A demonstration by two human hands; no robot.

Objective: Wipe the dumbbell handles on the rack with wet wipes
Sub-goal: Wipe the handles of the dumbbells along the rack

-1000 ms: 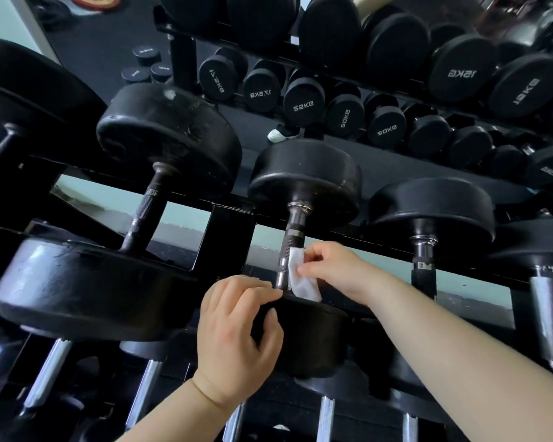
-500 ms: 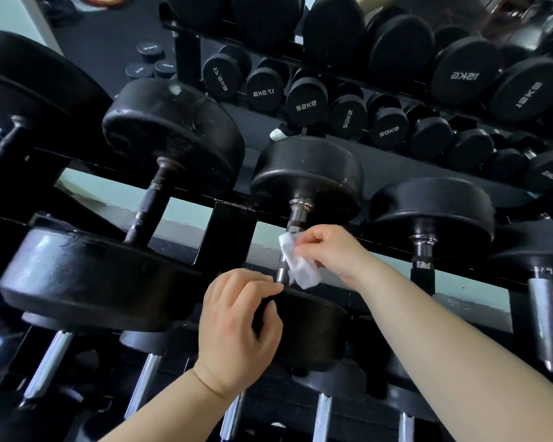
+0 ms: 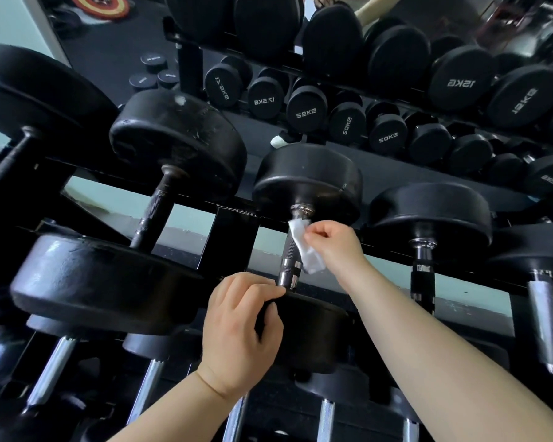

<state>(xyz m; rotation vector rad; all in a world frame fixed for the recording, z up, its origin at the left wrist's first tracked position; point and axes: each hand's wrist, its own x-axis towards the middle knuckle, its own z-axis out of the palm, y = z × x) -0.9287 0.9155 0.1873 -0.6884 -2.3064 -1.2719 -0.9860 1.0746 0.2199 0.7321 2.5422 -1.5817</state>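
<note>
Mirrored gym rack (image 3: 237, 218) ahead — our left hand (image 3: 237, 327) grips the dumbbell's near head (image 3: 310, 333), right hand (image 3: 332, 244) pinches the wipe (image 3: 304, 247) on its handle (image 3: 289, 260) — next, we judge, swipe downward

L hand (image 3: 241, 327) curled, gripping; R hand (image 3: 334, 247) raised, fingers pinched shut, arm extended.

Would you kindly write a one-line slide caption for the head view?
Right hand presses a white wet wipe against a knurled steel dumbbell handle while left hand grips its black near head.
</note>
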